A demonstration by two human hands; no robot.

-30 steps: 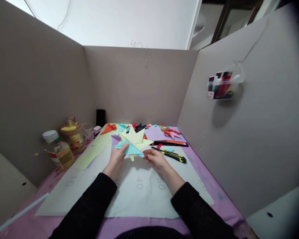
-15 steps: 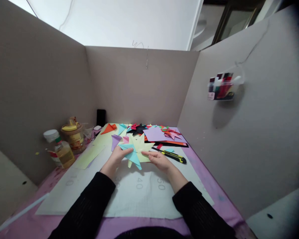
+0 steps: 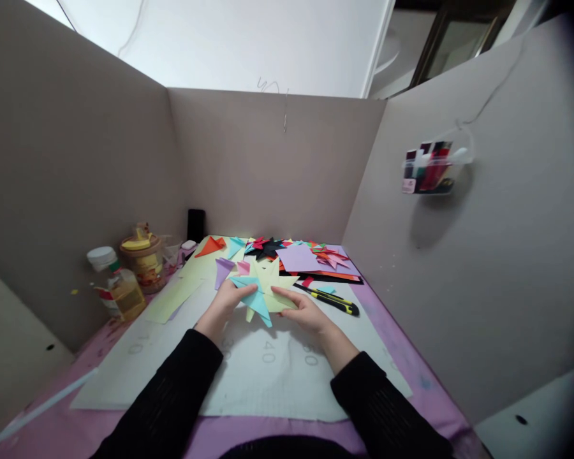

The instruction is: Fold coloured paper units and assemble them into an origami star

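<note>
I'm boxed in on three sides here: left panel, back panel, right panel, all kinda flat grey. Over the back one there's a bright white surface, wall or ceiling, can't tell, and top right a dark-framed pane. My table's under a pinkish-purple cloth, and the shadows look pretty soft

Room over the white mat nearside of the hands, cutter obstacle rightward.

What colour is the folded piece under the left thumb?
The folded piece is light blue, shown in the head view.
</note>
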